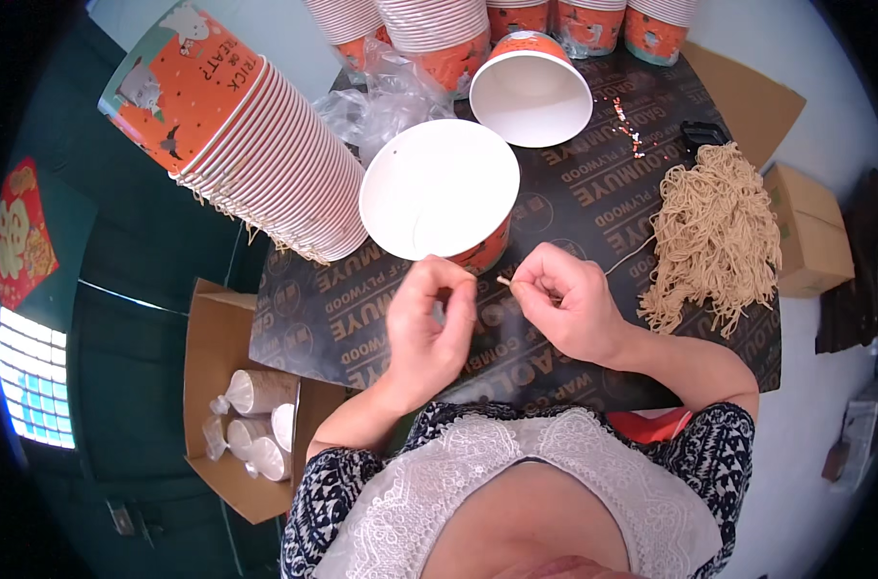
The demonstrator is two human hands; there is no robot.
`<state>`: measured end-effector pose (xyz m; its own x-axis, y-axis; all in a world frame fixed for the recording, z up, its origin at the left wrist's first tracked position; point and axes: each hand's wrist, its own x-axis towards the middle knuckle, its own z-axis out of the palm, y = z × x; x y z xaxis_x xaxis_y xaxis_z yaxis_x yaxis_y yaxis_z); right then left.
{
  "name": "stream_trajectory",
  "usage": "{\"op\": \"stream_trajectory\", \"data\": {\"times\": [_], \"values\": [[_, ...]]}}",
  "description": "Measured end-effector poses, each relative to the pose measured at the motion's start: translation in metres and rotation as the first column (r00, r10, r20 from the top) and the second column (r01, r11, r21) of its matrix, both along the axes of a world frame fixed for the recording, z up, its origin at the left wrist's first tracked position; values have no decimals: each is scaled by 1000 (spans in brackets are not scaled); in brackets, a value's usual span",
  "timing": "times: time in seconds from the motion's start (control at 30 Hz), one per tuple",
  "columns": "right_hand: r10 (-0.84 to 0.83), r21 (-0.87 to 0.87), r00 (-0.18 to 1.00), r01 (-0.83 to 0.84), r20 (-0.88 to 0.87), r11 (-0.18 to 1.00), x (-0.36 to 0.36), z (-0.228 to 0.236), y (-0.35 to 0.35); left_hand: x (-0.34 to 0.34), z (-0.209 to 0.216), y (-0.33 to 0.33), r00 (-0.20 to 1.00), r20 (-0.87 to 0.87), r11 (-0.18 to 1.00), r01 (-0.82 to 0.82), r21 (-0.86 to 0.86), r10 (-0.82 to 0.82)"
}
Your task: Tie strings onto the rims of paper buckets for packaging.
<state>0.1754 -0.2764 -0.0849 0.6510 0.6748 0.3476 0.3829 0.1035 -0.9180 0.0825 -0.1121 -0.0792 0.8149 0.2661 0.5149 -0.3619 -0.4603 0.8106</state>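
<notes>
A large paper bucket [441, 188], white inside with an orange printed outside, leans with its mouth toward me just beyond my hands. My left hand [429, 323] is closed in a pinch near its lower rim; what lies between those fingertips, if anything, is too small to make out. Facing it across a small gap, my right hand [572, 304] pinches a beige cord, whose short end [503, 281] sticks out toward the left hand. From behind the right hand, the cord runs toward a heap of beige cords [714, 236] at the right of the table.
A tall, tilted stack of orange buckets [265, 159] stands at the left, cords hanging along its rims. Another bucket [530, 96] lies beyond, near crumpled clear plastic [390, 101] and more stacks [434, 43]. A cardboard box [228, 386] with bagged white rolls sits beside the dark printed table [574, 207].
</notes>
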Motion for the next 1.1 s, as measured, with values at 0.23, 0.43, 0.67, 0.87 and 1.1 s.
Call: {"op": "stream_trajectory", "data": {"times": [0.23,0.43,0.67,0.87,1.1], "values": [[-101,57,994,99,40,993,8,-3,11,-4,23,18,990,141,999,-12,-34,17],[-135,65,989,131,67,989,16,-10,18,-1,35,29,991,131,999,-9,33,5],[-160,54,982,156,95,986,21,-15,23,3,34,32,990,138,998,-10,66,1],[-185,50,974,180,128,982,22,-16,25,5,34,30,992,129,998,-17,60,9],[-184,69,972,176,143,982,23,-15,27,6,32,31,991,135,996,-15,84,4]]}}
